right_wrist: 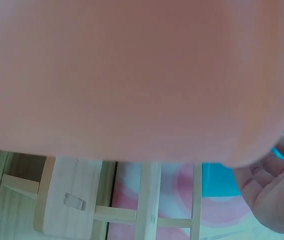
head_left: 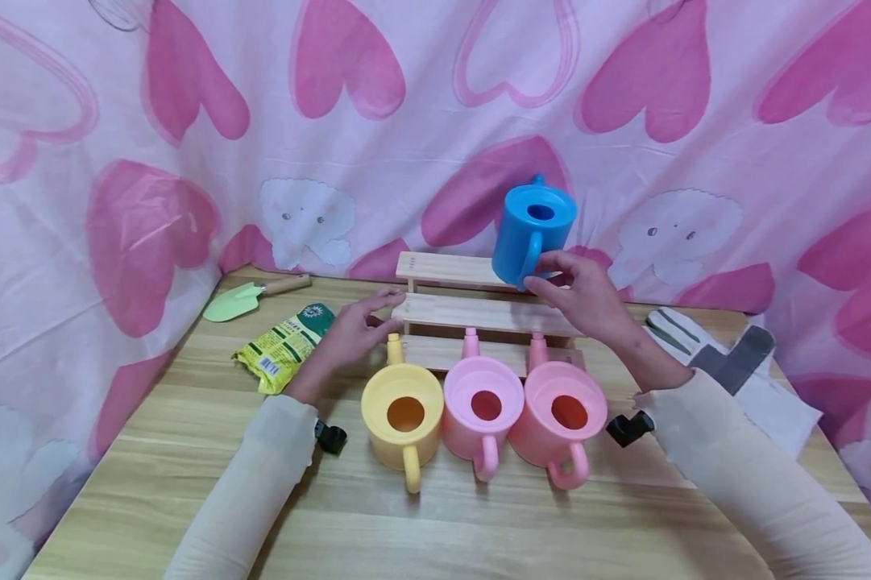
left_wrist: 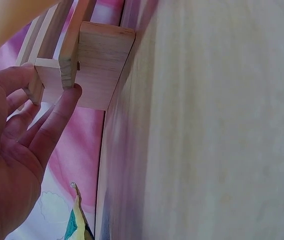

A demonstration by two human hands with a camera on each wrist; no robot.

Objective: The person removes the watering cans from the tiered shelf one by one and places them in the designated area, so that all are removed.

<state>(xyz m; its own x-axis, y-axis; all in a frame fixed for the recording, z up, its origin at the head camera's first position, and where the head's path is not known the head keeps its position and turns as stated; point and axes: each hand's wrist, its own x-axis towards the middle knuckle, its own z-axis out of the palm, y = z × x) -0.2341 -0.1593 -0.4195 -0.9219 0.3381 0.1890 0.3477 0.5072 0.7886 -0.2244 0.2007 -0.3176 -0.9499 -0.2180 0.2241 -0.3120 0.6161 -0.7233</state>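
My right hand [head_left: 583, 294] holds a blue watering can [head_left: 529, 234] by its handle. The can is upright, spout toward the back, its base right at the top board of a three-step wooden stand [head_left: 471, 310]. In the right wrist view the fingers [right_wrist: 262, 182] curl beside the blue can [right_wrist: 219, 180]. My left hand [head_left: 355, 330] grips the stand's left end; the left wrist view shows thumb and fingertips on its board ends [left_wrist: 67, 70]. Before the stand are a yellow watering can [head_left: 384, 443], a light pink watering can [head_left: 464, 435] and a darker pink watering can [head_left: 537, 435].
A green hand trowel [head_left: 235, 303] with a wooden handle lies at the back left, near a yellow-green packet [head_left: 283, 346]. White and grey gloves [head_left: 732, 362] lie on the right. A pink heart-patterned curtain [head_left: 435, 48] hangs behind the wooden table [head_left: 377, 532].
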